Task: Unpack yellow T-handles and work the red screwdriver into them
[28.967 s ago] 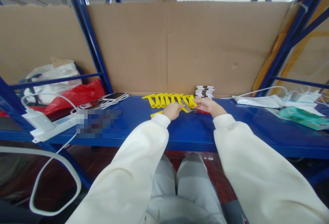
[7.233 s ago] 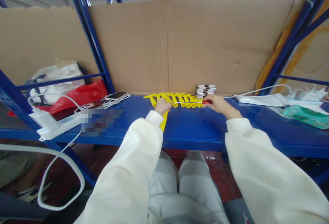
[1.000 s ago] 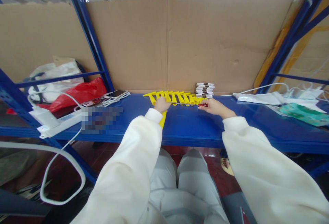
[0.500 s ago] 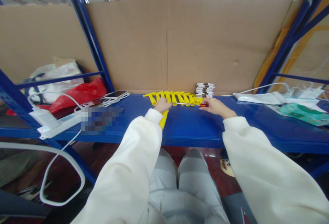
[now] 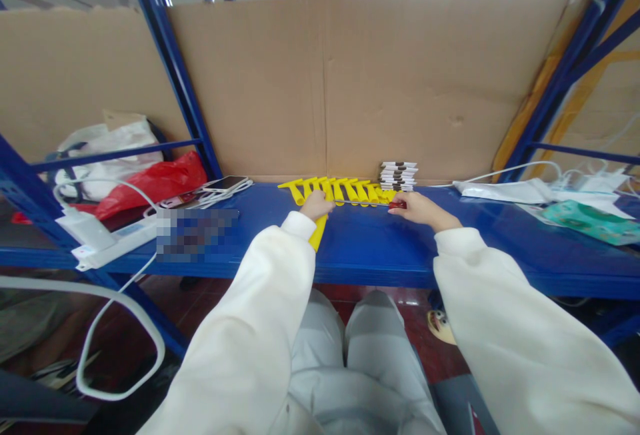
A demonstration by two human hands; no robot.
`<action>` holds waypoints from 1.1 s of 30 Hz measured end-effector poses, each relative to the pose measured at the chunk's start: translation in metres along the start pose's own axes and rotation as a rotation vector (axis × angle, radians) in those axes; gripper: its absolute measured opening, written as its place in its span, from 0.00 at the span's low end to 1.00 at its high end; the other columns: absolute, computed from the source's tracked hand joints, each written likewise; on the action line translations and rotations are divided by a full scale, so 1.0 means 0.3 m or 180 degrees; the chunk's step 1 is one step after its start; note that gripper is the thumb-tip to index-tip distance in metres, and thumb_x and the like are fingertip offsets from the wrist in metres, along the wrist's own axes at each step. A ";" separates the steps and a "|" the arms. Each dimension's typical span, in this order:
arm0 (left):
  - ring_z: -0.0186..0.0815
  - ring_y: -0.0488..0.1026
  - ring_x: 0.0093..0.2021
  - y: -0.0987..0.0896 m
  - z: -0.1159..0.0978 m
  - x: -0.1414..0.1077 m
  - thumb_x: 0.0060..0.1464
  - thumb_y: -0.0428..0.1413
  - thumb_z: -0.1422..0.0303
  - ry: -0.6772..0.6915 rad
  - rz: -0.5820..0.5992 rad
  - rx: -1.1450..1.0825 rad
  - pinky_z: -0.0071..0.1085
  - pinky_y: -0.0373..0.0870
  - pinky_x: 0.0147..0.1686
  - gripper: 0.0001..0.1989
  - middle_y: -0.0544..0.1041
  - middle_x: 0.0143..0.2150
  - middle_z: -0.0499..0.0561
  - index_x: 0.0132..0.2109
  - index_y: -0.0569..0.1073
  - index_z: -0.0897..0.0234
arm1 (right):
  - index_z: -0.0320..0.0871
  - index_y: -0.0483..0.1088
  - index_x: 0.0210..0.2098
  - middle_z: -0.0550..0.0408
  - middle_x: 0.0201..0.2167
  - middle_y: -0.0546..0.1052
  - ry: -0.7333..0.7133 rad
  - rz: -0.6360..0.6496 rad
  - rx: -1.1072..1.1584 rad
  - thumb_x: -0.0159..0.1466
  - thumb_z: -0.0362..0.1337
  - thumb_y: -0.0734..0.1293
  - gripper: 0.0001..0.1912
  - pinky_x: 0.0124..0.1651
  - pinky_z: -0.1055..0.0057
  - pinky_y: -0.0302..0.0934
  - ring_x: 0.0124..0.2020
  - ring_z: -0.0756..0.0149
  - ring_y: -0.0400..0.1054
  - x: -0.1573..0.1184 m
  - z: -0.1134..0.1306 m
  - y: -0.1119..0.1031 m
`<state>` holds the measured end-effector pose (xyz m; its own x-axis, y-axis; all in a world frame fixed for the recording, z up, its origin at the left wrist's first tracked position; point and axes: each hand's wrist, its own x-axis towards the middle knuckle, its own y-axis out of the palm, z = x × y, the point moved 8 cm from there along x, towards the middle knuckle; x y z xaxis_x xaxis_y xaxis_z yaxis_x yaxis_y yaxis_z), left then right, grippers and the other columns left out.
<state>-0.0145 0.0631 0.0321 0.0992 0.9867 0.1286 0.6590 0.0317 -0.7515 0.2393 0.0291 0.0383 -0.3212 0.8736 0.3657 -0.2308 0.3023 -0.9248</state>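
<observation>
My left hand (image 5: 317, 204) is closed around a yellow plastic piece (image 5: 318, 234) whose tapered end sticks out below toward the shelf's front edge. A screwdriver with a red handle (image 5: 398, 204) is gripped in my right hand (image 5: 418, 208). Its thin metal shaft (image 5: 363, 202) lies level and points left, its tip reaching my left hand; the exact contact is hidden by my fingers. Behind both hands runs a row of similar yellow pieces (image 5: 350, 190). Just behind my right hand stands a stack of small white-and-dark packets (image 5: 399, 176).
The blue shelf (image 5: 375, 248) has cardboard (image 5: 400, 82) along its back. On the left are a power strip (image 5: 117, 238), a phone (image 5: 227, 184) with cables, and a red bag (image 5: 155, 182). A white packet (image 5: 505, 190) and a green packet (image 5: 590, 220) lie right.
The screwdriver handle looks slightly turned and a touch lower in my right hand. My left hand and the yellow piece stay almost where they were.
</observation>
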 end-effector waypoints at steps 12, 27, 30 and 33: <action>0.40 0.81 0.33 0.006 0.001 0.016 0.54 0.57 0.75 0.0042 -0.0011 0.0238 0.28 0.74 0.34 0.04 0.81 0.30 0.56 0.34 0.77 0.71 | 0.44 0.72 0.33 0.50 0.30 0.80 0.0175 0.0120 -0.0050 0.64 0.39 0.68 0.06 0.34 0.70 0.60 0.30 0.62 0.72 0.002 -0.008 0.014; 0.39 0.80 0.36 -0.012 -0.033 0.005 0.56 0.54 0.73 0.0239 -0.0244 0.0358 0.28 0.75 0.39 0.10 0.80 0.31 0.55 0.39 0.80 0.73 | 0.43 0.73 0.32 0.51 0.32 0.81 0.0261 -0.0029 0.0452 0.60 0.40 0.70 0.06 0.38 0.68 0.63 0.32 0.61 0.71 0.009 -0.060 0.004; 0.40 0.80 0.37 -0.018 -0.038 -0.001 0.55 0.54 0.73 0.0244 -0.0295 0.0387 0.29 0.75 0.39 0.09 0.80 0.30 0.55 0.37 0.80 0.71 | 0.43 0.73 0.32 0.52 0.31 0.80 0.0221 -0.0059 0.0496 0.59 0.40 0.70 0.06 0.37 0.69 0.63 0.32 0.62 0.70 0.007 -0.056 0.001; 0.41 0.80 0.38 -0.025 -0.036 -0.001 0.54 0.55 0.73 0.0249 -0.0356 0.0415 0.29 0.75 0.39 0.07 0.79 0.29 0.54 0.35 0.79 0.69 | 0.43 0.74 0.32 0.51 0.31 0.80 0.0149 -0.0053 0.0514 0.60 0.41 0.69 0.07 0.37 0.69 0.63 0.32 0.61 0.70 0.006 -0.047 0.001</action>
<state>-0.0114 0.0609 0.0448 0.0919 0.9607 0.2621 0.5674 0.1658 -0.8066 0.2517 0.0362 0.0373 -0.2737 0.8869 0.3720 -0.3815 0.2550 -0.8885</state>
